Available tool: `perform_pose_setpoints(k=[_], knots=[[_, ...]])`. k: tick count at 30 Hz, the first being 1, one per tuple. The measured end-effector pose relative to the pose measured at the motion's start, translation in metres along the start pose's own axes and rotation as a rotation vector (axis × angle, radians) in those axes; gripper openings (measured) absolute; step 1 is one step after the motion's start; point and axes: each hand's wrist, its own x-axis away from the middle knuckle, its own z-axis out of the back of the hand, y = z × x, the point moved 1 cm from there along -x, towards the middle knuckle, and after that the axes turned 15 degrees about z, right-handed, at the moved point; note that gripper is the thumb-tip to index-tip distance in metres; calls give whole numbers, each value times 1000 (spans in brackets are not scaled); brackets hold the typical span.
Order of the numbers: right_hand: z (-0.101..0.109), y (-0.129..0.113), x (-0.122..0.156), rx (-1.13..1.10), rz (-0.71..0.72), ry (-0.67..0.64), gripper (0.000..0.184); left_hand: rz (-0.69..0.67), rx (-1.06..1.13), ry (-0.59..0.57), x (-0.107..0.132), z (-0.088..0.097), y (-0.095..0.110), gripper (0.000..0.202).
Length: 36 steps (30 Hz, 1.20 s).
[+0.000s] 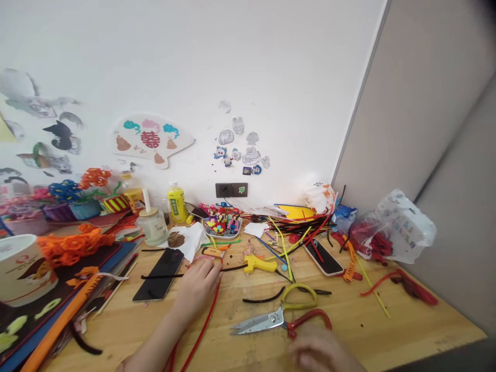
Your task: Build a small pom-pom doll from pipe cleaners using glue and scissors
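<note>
My left hand (200, 281) rests on the wooden table, fingers bent down and closed over a black pipe cleaner (234, 268). The pipe cleaner sticks out on both sides, its left part crossing a dark phone (159, 274). A red cord (205, 325) runs beside that hand toward the bottom edge. Just beyond the fingertips lies an orange-and-black tool (212, 252). My right hand (318, 350) is blurred at the bottom, close to the red handle of the scissors (267, 321); its fingers cannot be made out. To the right of my left hand lies a yellow glue gun (260, 264).
A loose black pipe cleaner (264, 298) lies above the scissors. Behind stand a tray of small figures (223, 222), a yellow bottle (177, 201) and a glass jar (152, 227). A paper cup (26, 268) is left; another phone (323, 257) and a plastic bag (399, 227) are right.
</note>
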Motion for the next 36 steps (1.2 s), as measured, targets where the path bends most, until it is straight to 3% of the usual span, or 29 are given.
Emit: perform_pose_setpoints(k=[6, 11, 18, 25, 30, 34, 36], knots=[[51, 24, -83, 233, 60, 371, 24, 5, 7, 36, 1, -9, -11, 18], [49, 43, -146, 332, 78, 492, 25, 26, -15, 72, 0, -14, -16, 18], [21, 66, -146, 418, 64, 447, 20, 98, -36, 97, 0, -12, -15, 19], [13, 62, -149, 533, 101, 352, 20, 168, -53, 75, 0, -19, -23, 23], [7, 55, -151, 581, 154, 288, 16, 287, -207, -122, -13, -16, -28, 30], [6, 54, -152, 590, 182, 270, 15, 309, -238, -448, -43, -16, -37, 34], [7, 55, -152, 585, 181, 277, 15, 288, -214, -501, -59, -20, -42, 26]])
